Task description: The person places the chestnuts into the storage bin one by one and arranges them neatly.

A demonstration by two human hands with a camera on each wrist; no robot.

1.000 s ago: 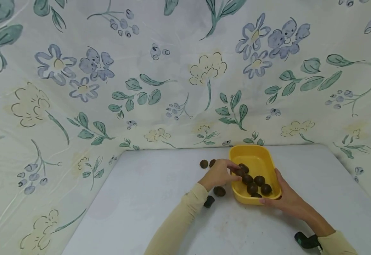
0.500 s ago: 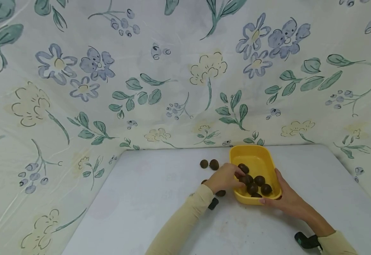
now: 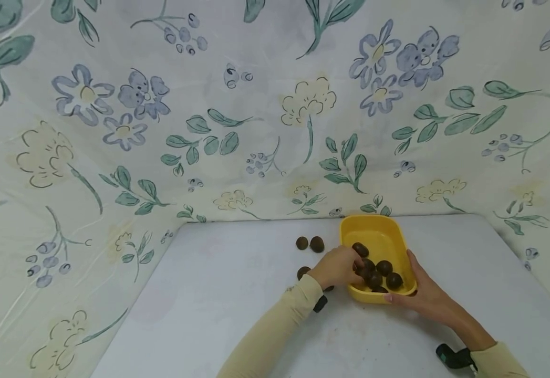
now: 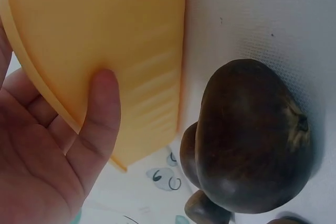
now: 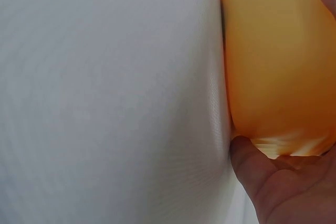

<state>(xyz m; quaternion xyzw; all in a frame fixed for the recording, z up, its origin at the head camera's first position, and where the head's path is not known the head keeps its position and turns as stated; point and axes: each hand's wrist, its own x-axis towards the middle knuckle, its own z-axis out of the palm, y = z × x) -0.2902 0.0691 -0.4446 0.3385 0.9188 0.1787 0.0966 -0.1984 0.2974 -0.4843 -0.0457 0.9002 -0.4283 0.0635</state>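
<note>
Left hand (image 3: 338, 266) at yellow tray (image 3: 375, 240); fingers (image 4: 42, 110) partly hidden, hold unclear.

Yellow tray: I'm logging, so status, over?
Right hand holds yellow tray, near right corner. Left hand over left rim, blocking view; grip unclear. Dark round items inside; others left, on table.

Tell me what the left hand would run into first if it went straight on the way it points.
Judging by the head view, probably the dark round pieces in the yellow tray, right beside the left hand. It may already touch them; depth is unclear there.
</note>
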